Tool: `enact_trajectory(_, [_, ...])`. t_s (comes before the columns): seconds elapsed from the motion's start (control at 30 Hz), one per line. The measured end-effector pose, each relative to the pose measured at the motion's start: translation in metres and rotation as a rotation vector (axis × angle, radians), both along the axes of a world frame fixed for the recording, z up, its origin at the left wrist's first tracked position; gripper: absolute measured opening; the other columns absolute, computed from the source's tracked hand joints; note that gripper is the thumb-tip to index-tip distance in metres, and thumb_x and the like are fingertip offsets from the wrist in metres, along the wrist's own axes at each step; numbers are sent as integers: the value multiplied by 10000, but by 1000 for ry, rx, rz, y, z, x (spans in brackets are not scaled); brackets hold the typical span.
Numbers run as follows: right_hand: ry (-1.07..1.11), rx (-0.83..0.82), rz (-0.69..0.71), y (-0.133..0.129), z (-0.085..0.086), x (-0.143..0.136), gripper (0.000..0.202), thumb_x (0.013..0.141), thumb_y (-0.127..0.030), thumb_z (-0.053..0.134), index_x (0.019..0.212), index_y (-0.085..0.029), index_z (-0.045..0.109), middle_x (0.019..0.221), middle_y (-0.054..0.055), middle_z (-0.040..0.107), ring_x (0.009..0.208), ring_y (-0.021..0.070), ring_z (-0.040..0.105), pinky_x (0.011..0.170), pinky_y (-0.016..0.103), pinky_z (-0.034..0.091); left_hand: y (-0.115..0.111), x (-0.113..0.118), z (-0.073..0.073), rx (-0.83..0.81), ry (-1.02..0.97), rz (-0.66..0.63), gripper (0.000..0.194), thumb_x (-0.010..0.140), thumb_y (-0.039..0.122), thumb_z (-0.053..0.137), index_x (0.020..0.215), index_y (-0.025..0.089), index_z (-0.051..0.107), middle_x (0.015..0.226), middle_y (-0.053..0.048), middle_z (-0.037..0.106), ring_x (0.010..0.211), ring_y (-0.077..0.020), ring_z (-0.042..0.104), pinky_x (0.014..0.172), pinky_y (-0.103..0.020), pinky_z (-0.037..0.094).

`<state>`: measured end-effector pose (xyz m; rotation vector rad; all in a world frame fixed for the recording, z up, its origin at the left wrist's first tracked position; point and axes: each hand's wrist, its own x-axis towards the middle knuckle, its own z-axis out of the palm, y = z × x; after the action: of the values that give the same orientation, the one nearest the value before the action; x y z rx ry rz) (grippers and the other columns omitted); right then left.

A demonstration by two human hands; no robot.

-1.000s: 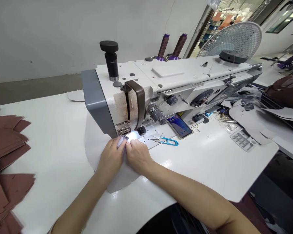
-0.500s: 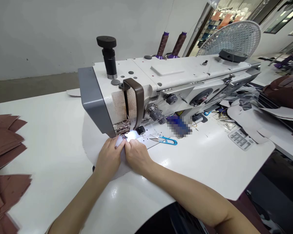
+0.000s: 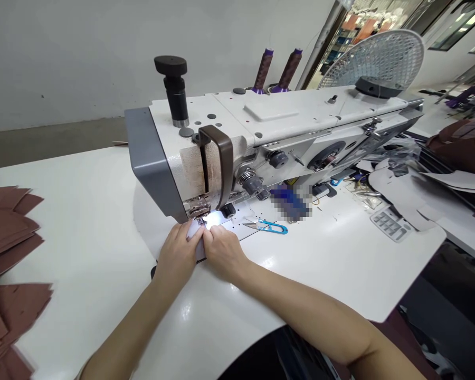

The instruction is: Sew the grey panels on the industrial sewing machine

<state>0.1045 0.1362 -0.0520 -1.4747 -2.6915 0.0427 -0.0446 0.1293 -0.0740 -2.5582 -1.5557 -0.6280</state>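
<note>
At the far left, well apart from the white-and-grey industrial sewing machine [image 3: 277, 119], a spread of overlapping reddish-brown flat cut pieces [image 3: 10, 227] lies on the glossy white tabletop [image 3: 79, 211]. Just left of the machine's head and running in beneath it is a thin, pale, flat piece with a curved edge [image 3: 145, 232], partly covered by the hands.

In front of the needle area, the left hand [image 3: 178, 253] lies on the pale piece, fingers slightly bent and close together, thumb reaching toward the lit spot; whether it pinches the material cannot be told. Just beside it, the thumbs near each other, the right hand [image 3: 224, 250] is partly closed with its fingers curled; its fingertips are at the piece, but their hold is hidden.

Above the hands, a brown curved guard [image 3: 226, 166] hangs on the front of the machine. Behind the machine stand two dark brown thread cones with purple bases [image 3: 264, 71] [image 3: 292, 69]. Right of the needle area lie thread snips with blue handles [image 3: 275, 227], near a pixelated blue item [image 3: 291, 203] by the machine's underside. Behind the machine's right end is a white mesh fan [image 3: 380, 58]; in front of that end, pale cut pieces [image 3: 393, 190] lie on the tabletop.
</note>
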Motion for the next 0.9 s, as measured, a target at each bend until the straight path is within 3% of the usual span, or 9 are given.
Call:
enact_trajectory(0.23, [18,-5,-3,0,0,0,203,866,-47,358,893,-136,539,779,84,553,711,184,489,566,274,362,-2,2,0,16,-18,15,408,841,55,356,1134,188,606,1209,-139,573,1164,-285,483,933,-460,455])
enact_trajectory(0.43, [26,-10,36,0,2,1,218,892,-74,345,884,-138,554,793,93,564,743,200,494,575,288,363,-9,11,2,156,5,-5,303,858,75,374,1013,130,629,1019,-135,649,1020,-260,570,843,-419,495])
enact_trajectory(0.7, [43,-5,21,1,-3,1,249,902,-77,350,1049,-123,546,885,96,585,803,205,505,572,290,366,-1,2,-7,178,79,-20,339,846,72,361,1082,80,603,1130,-162,632,1099,-266,555,950,-440,469])
enact_trajectory(0.9, [61,25,-19,1,-8,1,199,877,-71,383,949,-159,547,839,68,567,784,187,494,578,280,350,6,-7,-11,104,38,-23,433,811,23,319,1151,79,581,1163,-169,620,1137,-262,532,984,-456,450])
